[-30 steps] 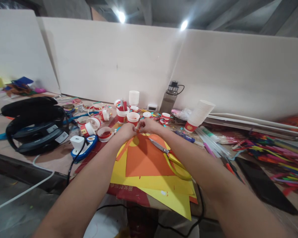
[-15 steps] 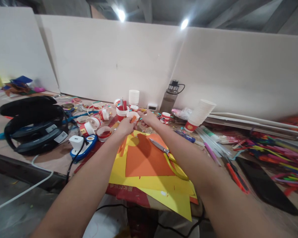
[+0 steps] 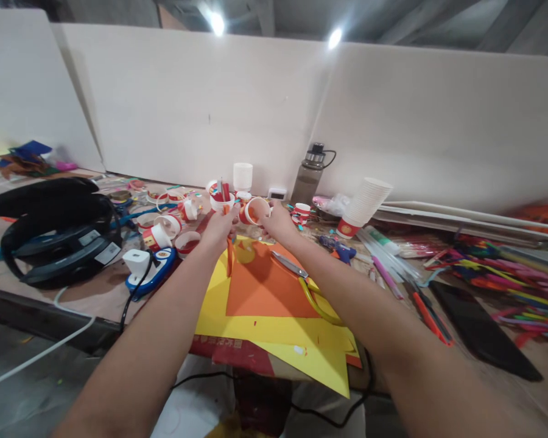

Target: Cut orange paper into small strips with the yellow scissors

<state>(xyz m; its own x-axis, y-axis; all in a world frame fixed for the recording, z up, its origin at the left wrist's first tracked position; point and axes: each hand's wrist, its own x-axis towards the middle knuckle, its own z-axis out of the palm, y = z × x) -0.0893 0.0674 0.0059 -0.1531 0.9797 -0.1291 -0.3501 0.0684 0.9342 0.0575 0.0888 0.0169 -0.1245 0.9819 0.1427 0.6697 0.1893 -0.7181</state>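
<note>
My right hand [image 3: 277, 220] grips a red-and-white paper cup [image 3: 257, 210] by its right side, the cup tilted so its mouth faces me. Close by on the left, my left hand [image 3: 222, 229] is closed on a narrow orange paper strip [image 3: 229, 258], which hangs below the fingers. Under both hands lies a sheet of orange paper [image 3: 269, 292] on top of yellow sheets [image 3: 219, 327]. Scissors with yellow handles [image 3: 308, 295] rest on the orange sheet beside my right forearm. A cup holding red pens [image 3: 221, 198] stands just behind my left hand.
Cut cup pieces [image 3: 158, 236] and a blue power strip [image 3: 153, 277] lie left, near black headphones [image 3: 59, 237]. At the back stand a water bottle [image 3: 308, 176] and stacked paper cups [image 3: 365, 207]. A glue gun [image 3: 340, 248], a red cutter [image 3: 432, 319] and a black tablet [image 3: 484, 334] are right.
The right hand has taken hold of the cup and tilted its mouth toward me. My left hand, with the orange strip, has moved left, away from the right hand.
</note>
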